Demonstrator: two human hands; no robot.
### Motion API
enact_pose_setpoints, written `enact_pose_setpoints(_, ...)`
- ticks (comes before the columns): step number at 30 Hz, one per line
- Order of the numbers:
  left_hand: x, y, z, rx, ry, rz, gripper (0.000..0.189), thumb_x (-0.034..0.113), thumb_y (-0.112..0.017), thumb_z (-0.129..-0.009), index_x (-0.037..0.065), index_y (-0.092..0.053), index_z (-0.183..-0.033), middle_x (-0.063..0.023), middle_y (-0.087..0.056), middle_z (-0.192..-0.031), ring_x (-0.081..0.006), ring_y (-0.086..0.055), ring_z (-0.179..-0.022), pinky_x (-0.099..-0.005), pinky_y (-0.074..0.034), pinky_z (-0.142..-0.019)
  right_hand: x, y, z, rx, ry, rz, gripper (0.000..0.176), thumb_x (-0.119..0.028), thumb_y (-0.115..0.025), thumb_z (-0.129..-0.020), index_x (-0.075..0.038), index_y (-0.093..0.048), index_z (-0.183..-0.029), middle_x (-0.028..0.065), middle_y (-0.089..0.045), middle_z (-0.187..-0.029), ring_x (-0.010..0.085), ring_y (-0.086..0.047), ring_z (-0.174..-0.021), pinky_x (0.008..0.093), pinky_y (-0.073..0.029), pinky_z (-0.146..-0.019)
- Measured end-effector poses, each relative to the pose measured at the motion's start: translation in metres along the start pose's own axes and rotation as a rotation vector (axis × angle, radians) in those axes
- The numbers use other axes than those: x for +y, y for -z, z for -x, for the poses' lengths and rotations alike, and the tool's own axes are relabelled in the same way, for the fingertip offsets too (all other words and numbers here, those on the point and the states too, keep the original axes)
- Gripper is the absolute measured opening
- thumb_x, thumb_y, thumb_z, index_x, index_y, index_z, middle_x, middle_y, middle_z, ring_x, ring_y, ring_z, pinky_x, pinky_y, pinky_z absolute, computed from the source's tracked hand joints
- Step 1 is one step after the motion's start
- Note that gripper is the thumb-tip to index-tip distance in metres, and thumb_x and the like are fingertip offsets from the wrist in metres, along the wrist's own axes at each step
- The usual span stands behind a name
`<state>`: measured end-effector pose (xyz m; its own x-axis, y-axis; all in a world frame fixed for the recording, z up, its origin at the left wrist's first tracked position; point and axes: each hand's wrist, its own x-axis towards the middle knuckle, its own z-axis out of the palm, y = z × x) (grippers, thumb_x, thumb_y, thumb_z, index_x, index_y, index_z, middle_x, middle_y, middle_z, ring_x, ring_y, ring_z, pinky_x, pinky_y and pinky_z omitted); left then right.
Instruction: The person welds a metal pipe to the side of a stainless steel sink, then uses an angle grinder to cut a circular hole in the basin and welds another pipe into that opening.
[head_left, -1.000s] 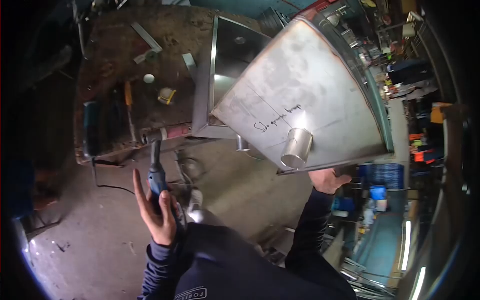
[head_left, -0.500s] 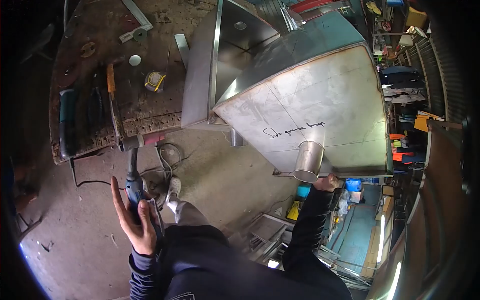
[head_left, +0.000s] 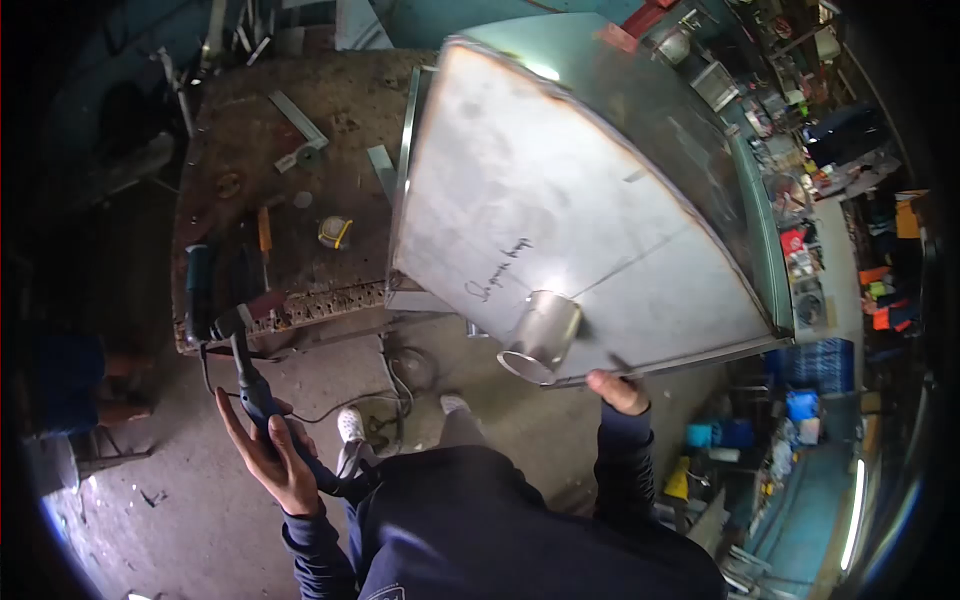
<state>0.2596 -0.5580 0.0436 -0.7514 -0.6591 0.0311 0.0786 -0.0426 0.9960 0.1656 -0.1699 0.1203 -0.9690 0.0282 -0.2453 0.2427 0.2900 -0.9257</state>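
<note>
My left hand (head_left: 277,462) holds a blue-bodied belt file sander (head_left: 257,396) with a narrow reddish belt arm, the thumb and fingers loosely around its body. The tool's head is near the front edge of the workbench. My right hand (head_left: 618,391) grips the lower edge of a large tapered sheet-metal box (head_left: 560,190), its fingers hidden behind the metal. A short pipe stub (head_left: 545,335) sticks out of the face turned toward me, below handwritten black marker. Welded seams run along the box's edges. Behind it, a second metal box (head_left: 407,170) is mostly covered.
On the workbench (head_left: 370,75) lie a teal grinder (head_left: 200,285), an orange-handled tool (head_left: 264,232), a tape measure (head_left: 335,232) and a square (head_left: 300,130). Cables (head_left: 385,395) cross the floor by my feet. Part of another person (head_left: 70,375) shows at left. Blue crates (head_left: 825,365) stand at right.
The large box has turned, its written face now tilted more upright with the pipe stub swung left. My right hand has stayed at its lower edge. The view has shifted.
</note>
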Motion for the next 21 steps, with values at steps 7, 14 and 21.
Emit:
enact_pose_setpoints(7, 0.013, -0.063, 0.084, 0.408, -0.184, -0.046, 0.071, 0.019, -0.053, -0.105, 0.015, -0.011, -0.162, -0.0123, -0.058, -0.104, -0.0098, -0.053, -0.060, -0.0242, -0.043, -0.047, 0.063, -0.020, -0.089, 0.001, 1.906, 0.710, 0.064, -0.017, -0.082, -0.079, -0.005, -0.054, -0.136, 0.0144, -0.060, -0.132, 0.0341, -0.069, -0.108, 0.0518, -0.056, -0.094)
enact_pose_setpoints(14, 0.047, -0.121, 0.187, 0.638, -0.308, 0.039, 0.073, 0.018, -0.054, -0.105, 0.017, -0.008, -0.162, -0.0140, -0.058, -0.103, -0.0110, -0.054, -0.060, -0.0245, -0.044, -0.047, 0.027, -0.048, -0.087, -0.486, 1.296, 0.058, 0.019, -0.011, -0.074, -0.089, 0.000, -0.063, -0.101, 0.0118, -0.062, -0.076, 0.0267, -0.057, -0.061, 0.0455, -0.049, -0.061)
enact_pose_setpoints(21, 0.051, -0.135, 0.255, 0.788, -0.342, -0.026, 0.070, 0.017, -0.054, -0.104, 0.015, -0.014, -0.161, -0.0138, -0.058, -0.102, -0.0109, -0.055, -0.060, -0.0239, -0.044, -0.044, 0.019, -0.059, -0.078, -0.580, 0.926, -0.306, 0.017, -0.012, -0.067, -0.095, 0.004, -0.061, -0.097, 0.0074, -0.064, -0.084, 0.0147, -0.061, -0.071, 0.0323, -0.048, -0.061)
